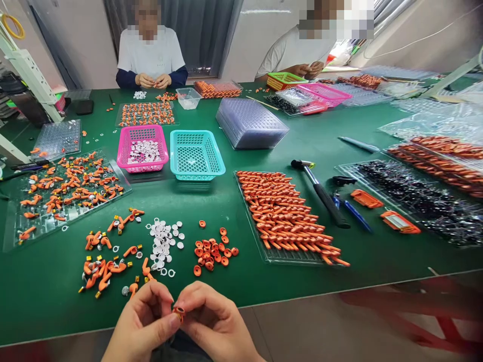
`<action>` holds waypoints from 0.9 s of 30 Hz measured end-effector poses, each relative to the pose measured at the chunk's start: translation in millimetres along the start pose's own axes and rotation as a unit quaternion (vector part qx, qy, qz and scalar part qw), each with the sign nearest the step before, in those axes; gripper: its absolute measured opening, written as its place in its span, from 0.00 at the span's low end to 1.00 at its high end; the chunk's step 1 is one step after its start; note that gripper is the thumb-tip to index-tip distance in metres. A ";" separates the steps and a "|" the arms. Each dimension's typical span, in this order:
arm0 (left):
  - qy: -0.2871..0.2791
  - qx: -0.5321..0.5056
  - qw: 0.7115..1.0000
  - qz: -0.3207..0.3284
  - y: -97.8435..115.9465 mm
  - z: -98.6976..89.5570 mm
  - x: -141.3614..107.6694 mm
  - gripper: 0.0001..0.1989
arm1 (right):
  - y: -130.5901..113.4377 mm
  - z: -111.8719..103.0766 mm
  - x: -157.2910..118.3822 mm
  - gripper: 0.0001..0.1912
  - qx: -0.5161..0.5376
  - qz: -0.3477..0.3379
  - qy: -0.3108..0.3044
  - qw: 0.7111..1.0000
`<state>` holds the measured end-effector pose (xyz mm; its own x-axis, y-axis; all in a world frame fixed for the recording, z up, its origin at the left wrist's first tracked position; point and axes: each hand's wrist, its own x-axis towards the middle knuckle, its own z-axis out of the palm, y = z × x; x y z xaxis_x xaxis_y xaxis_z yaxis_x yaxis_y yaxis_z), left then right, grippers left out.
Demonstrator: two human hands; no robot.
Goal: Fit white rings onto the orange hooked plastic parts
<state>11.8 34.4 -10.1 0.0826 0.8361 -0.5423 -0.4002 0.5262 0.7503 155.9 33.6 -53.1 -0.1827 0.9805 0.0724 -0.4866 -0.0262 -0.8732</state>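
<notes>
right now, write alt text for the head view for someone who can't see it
A small orange part is in the grip of a left hand and right hand at a green table. Nearby lie orange earbud-like pieces, white discs and orange caps, with plastic baskets and two people beyond.

Green table (45, 311) | white discs (162, 244), orange cups (217, 247), orange stemmed pieces (100, 270) lie near front edge | pink basket (142, 166) beside turquoise basket (196, 176) | stacked trays (251, 125) farther back | hammer (322, 196) lies right of orange-filled tray (289, 261)
</notes>
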 end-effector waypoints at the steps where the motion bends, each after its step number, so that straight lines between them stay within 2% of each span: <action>1: -0.001 0.003 1.000 0.001 -0.8 -0.7 0.5 0.19 | 0.0 -0.6 0.1 0.09 -0.009 -0.003 0.001 1.000; 5: -0.030 0.057 0.998 0.026 -1.1 -4.1 0.5 0.18 | -0.9 -3.0 -0.7 0.07 -0.070 -0.022 0.013 0.997; 8: -0.068 0.183 0.976 0.097 3.0 -6.3 -2.8 0.10 | -1.8 -4.6 -2.6 0.08 -0.115 -0.034 0.016 0.993; 10: -0.076 0.278 0.942 0.171 5.4 -8.0 -4.9 0.04 | -4.2 -5.8 -3.3 0.10 -0.137 -0.038 0.007 0.990; 13: -0.059 0.376 0.876 0.297 4.4 -11.6 -5.0 0.09 | -13.4 -8.3 -2.3 0.11 -0.177 -0.030 -0.035 0.983; 16: -0.031 0.426 0.803 0.415 -1.0 -16.9 -1.1 0.11 | -25.7 -10.9 -0.6 0.10 -0.209 -0.013 -0.063 0.976; 19: -0.013 0.464 0.728 0.505 -3.5 -21.2 3.7 0.11 | -32.2 -11.5 -0.2 0.08 -0.232 -0.012 -0.075 0.970; 21: -0.013 0.484 0.682 0.549 -1.4 -21.8 5.4 0.10 | -31.5 -10.5 -0.7 0.09 -0.245 -0.012 -0.084 0.966; 23: -0.012 0.499 0.648 0.576 2.6 -20.8 5.6 0.09 | -28.4 -8.9 -1.6 0.10 -0.254 -0.007 -0.081 0.964; 27: -0.012 0.515 0.626 0.585 7.3 -18.2 4.5 0.07 | -22.1 -7.0 -2.8 0.12 -0.264 -0.014 -0.062 0.962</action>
<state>-7.3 39.1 -13.9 0.3014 0.7377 0.6041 0.6006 -0.6389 0.4806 173.1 32.8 -37.4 -0.2921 0.9479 0.1269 0.0037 0.1338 -0.9910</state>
